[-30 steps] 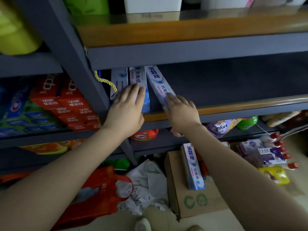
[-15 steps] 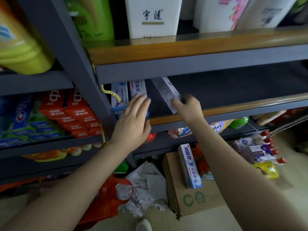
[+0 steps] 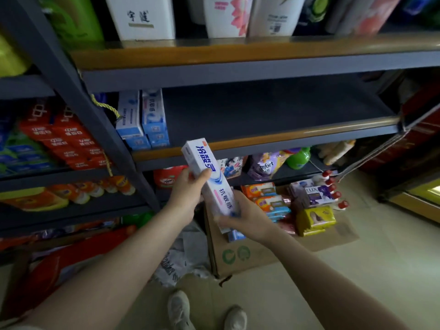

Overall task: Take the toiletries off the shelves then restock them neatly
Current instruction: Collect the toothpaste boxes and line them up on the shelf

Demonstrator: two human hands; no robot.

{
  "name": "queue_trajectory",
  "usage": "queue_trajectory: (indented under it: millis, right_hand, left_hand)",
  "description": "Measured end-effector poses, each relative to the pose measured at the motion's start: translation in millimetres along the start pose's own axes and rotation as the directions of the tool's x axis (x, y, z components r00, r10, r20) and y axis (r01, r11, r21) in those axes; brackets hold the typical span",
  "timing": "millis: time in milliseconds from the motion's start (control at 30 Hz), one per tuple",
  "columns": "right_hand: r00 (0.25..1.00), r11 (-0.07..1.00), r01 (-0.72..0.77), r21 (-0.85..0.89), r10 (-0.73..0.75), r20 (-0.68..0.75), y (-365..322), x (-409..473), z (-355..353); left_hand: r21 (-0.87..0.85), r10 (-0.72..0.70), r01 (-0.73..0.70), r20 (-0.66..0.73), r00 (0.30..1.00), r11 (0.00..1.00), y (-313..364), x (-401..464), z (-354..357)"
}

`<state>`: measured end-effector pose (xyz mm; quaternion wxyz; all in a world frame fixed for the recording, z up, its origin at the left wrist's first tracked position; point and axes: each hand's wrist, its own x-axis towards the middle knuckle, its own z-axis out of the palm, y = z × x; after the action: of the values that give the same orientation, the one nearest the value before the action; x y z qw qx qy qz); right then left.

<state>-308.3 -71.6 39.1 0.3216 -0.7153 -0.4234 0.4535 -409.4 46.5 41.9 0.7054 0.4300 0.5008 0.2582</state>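
Below the shelf (image 3: 262, 139), both hands grip one toothpaste box (image 3: 209, 177): left hand (image 3: 188, 189) mid-box, right hand (image 3: 240, 217) at the bottom end. Stand it flush beside the shelved boxes (image 3: 145, 120).

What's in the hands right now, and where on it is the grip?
One toothpaste box: left hand grips its middle, right hand holds its lower end.

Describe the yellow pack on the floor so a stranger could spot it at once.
Start at the cardboard box on the floor below the shelves. Just right of it lies the yellow pack, below the purple LUX pack; it is the only yellow packet in that floor pile.
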Motion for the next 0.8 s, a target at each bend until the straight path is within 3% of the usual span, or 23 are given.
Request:
queue_trajectory:
  millis: [100,200,300,400,533,700,800]
  right_hand:
    - [0.997,0.954,-0.065,0.293,0.072,-0.014,9.6,-20.1,-10.2]
    - [0.995,0.952,-0.076,0.297,0.089,-0.033,17.4,-33.6,-25.4]
    - [0.998,0.968,-0.058,0.246,0.065,-0.021,26.7,-42.5,-35.4]
    - [0.998,0.982,-0.022,0.190,0.033,-0.055,38.6,-48.5,-40.9]
    - [0.979,1.000,0.015,-0.013,-0.017,-0.205,45.7,-50.3,-49.6]
    - [0.914,0.976,0.031,-0.217,-0.115,-0.389,47.7,-49.6,-55.1]
    - [0.910,0.968,0.083,-0.235,-0.170,-0.379,45.0,-55.0,-55.8]
  left_hand:
    - [-0.214,-0.060,0.091,0.147,0.987,0.973,-7.8,-17.3,9.5]
    - [-0.271,-0.051,0.116,0.236,0.970,0.955,-15.9,-31.0,17.7]
    - [-0.265,0.033,0.041,0.270,0.962,0.963,-21.3,-43.7,28.1]
    - [-0.105,0.199,-0.175,0.303,0.932,0.979,-23.7,-58.2,38.3]
    - [0.183,0.329,-0.455,0.470,0.819,0.872,-27.9,-72.0,45.0]
    - [0.283,0.369,-0.555,0.507,0.779,0.782,-29.2,-71.6,36.6]
    - [0.246,0.314,-0.444,0.428,0.847,0.862,-26.5,-69.9,34.5]
